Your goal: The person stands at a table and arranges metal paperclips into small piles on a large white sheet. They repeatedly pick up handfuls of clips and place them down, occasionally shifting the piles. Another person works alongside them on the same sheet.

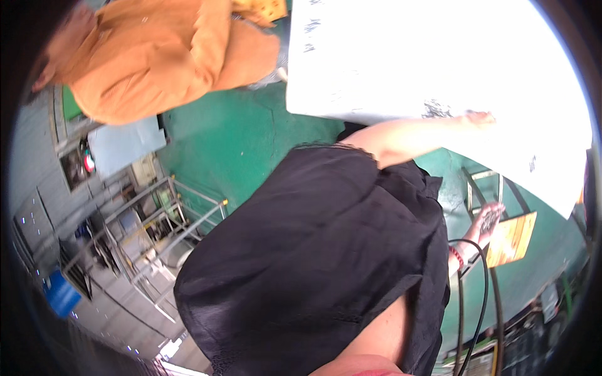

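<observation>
A: Identify the largest item in view.
B: The white sheet [439,62]. It fills the upper right. Its lower edge runs from centre frame down toward the right rim. Dark markings show on it; they are too blurred to describe.

A: Next largest?
B: The black garment [313,263] worn by the person. It covers the centre and lower middle and hides whatever lies below it.

A: Then?
B: A second person in an orange top [163,56], upper left, well apart from both hands. The green floor [238,138] lies open between that person and the black garment. A metal railing [169,219] stands at the left, beside grey machinery.

A: State the right hand.
B: The right hand [480,118] is raised at the lower edge of the white sheet, fingers touching it. The grip appears to be closed on that edge, holding the sheet up.

A: State the left hand.
B: The left hand [486,220] sits lower at the right, below the sheet, palm up and fingers spread; grip released, nothing in it. A red band circles the wrist. Just right of it is a yellow card [514,238]. A black cable [483,294] loops below it.
</observation>
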A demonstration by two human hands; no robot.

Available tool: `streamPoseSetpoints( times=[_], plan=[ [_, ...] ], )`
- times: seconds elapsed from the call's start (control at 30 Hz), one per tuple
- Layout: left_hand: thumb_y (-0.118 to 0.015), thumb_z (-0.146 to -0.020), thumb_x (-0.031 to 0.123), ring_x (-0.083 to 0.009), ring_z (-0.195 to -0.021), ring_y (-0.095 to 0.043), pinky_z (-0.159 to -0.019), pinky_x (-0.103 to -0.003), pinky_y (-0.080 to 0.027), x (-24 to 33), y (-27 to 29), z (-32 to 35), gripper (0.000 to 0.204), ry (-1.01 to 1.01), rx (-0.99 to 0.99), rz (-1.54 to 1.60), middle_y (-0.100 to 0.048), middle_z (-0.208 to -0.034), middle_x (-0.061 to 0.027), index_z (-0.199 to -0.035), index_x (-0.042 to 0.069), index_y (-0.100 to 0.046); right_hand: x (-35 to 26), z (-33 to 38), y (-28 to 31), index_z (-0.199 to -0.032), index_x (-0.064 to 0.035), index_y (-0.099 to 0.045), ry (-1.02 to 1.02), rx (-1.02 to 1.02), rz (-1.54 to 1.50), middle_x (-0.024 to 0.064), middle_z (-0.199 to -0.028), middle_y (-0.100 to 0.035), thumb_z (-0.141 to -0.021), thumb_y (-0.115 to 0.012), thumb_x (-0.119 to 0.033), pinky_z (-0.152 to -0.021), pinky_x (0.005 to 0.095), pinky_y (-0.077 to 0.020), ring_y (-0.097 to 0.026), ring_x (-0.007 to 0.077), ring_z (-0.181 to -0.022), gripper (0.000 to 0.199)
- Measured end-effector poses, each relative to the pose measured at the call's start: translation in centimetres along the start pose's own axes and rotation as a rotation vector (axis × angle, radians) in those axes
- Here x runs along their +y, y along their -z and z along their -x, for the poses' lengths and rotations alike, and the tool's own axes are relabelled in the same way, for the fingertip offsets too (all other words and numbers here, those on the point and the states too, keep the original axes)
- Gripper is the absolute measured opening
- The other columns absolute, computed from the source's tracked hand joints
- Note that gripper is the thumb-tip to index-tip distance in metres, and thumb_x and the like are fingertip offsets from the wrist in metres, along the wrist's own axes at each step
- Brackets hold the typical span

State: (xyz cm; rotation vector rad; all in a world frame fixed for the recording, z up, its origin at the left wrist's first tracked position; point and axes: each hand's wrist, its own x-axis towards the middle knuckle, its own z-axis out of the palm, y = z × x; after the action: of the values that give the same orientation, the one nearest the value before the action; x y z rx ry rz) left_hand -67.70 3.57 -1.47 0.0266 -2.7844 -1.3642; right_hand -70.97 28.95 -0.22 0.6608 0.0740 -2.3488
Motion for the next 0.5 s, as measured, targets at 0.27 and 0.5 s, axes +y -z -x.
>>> streamPoseSetpoints(
  times=[0.27,0.5],
  plan=[
    [-0.048,-0.078,0.020,-0.0287,-0.094,-0.055,-0.080,-0.035,-0.045,-1.6,7.8,9.0,0.025,0.448,0.388,0.298,-0.058,-0.099,-0.0132,-0.095,0.006,-0.061,-0.5,-1.9,-2.6,-0.118,0.0043,-0.043,-0.049,0.088,0.049,0.0176,-0.113,-0.047,-0.086,-0.038,0.000,-0.090,0.0422,-0.0389,-0.042,0.0283,-0.104,0.032],
    [-0.059,-0.076,0.017,-0.0222,-0.097,-0.049,-0.079,-0.034,-0.044,-12.1,12.1,29.1,0.029,0.848,0.421,-0.601,-0.050,-0.094,-0.0064,-0.105,0.018,-0.059,3.6,-4.7,-4.6,-0.114,0.0060,-0.044,-0.184,0.090,0.103,0.0187,-0.109,-0.047,-0.085,-0.041,0.001,-0.088,0.0409,-0.0408,-0.044,0.0285,-0.100,0.029]
  ],
)
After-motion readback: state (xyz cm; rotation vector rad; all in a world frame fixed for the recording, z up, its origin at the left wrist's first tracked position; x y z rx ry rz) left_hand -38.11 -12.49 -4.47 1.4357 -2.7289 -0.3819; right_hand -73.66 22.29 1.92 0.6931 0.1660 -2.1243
